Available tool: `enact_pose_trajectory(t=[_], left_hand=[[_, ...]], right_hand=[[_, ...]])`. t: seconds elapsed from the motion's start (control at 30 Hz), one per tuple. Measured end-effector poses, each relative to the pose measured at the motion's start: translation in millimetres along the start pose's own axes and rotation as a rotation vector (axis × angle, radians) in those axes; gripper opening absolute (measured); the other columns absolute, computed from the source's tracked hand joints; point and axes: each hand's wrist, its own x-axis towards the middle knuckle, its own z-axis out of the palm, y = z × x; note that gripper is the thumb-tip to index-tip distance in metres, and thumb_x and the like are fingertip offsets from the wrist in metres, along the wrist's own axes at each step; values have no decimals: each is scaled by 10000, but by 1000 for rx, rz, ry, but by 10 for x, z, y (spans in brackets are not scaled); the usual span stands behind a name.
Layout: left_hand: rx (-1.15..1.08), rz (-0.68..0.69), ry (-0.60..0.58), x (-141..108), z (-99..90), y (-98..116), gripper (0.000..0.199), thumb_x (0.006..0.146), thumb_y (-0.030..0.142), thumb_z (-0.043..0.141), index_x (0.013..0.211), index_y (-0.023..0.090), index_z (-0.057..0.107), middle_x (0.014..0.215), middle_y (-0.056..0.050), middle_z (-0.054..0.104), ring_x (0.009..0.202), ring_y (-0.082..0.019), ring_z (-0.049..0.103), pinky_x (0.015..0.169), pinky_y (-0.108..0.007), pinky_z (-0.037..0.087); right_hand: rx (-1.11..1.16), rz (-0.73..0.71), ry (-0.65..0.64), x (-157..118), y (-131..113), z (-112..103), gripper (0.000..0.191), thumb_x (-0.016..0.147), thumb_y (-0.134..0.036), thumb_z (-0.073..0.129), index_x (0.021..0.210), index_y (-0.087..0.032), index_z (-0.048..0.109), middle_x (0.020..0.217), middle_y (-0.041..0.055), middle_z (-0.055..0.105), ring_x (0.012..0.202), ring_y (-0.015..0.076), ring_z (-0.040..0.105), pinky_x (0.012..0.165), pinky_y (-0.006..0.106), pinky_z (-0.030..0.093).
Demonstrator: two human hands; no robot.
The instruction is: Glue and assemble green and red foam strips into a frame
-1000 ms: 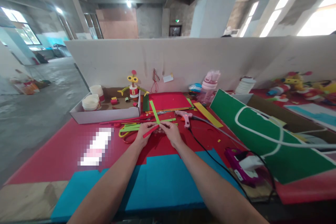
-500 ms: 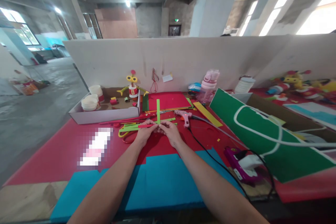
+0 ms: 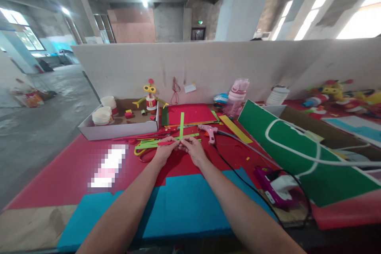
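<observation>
My left hand [image 3: 166, 151] and my right hand [image 3: 192, 149] meet fingertip to fingertip over the red table covering. Pinched between them is the lower end of a green paper strip [image 3: 182, 125], which points up and away from me. A red paper strip [image 3: 165, 143] runs out leftward from my left fingers and is held there too. Where the two strips meet is hidden by the fingertips. Just behind and left of my hands lie several loose green strips [image 3: 145, 145]. Scissors with yellow and red handles [image 3: 138, 151] lie partly under them.
A pink glue gun [image 3: 210, 133] lies right of my hands, its black cord running to a purple power strip [image 3: 272, 190]. Blue sheets [image 3: 190, 202] cover the near edge. A box [image 3: 119, 131] with paper cups and a robot figure [image 3: 151, 101] stand behind; a green board [image 3: 297, 158] leans right.
The upright green strip has shifted slightly to the right and tilted a little. Both hands keep nearly the same place and hold.
</observation>
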Motion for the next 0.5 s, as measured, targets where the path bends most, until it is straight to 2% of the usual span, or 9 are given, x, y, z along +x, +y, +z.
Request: enact_pose_trajectory(t=[0.33, 0.5], left_hand=[[-53, -26, 2, 8, -7, -34, 264, 661, 377, 739, 659, 152, 602, 580, 0, 598, 540, -103, 533, 544, -223, 409], [-53, -18, 7, 14, -12, -57, 312, 646, 407, 753, 789, 160, 625, 613, 14, 602, 568, -115, 554, 570, -235, 435]], right_hand=[[-95, -45, 4, -2, -23, -1, 341, 533, -396, 818, 704, -171, 628, 584, -16, 650, 569, 119, 619, 645, 283, 562], [-86, -89, 32, 7, -15, -3, 331, 549, -404, 808, 718, -174, 641, 603, -14, 648, 590, 134, 623, 656, 300, 565]])
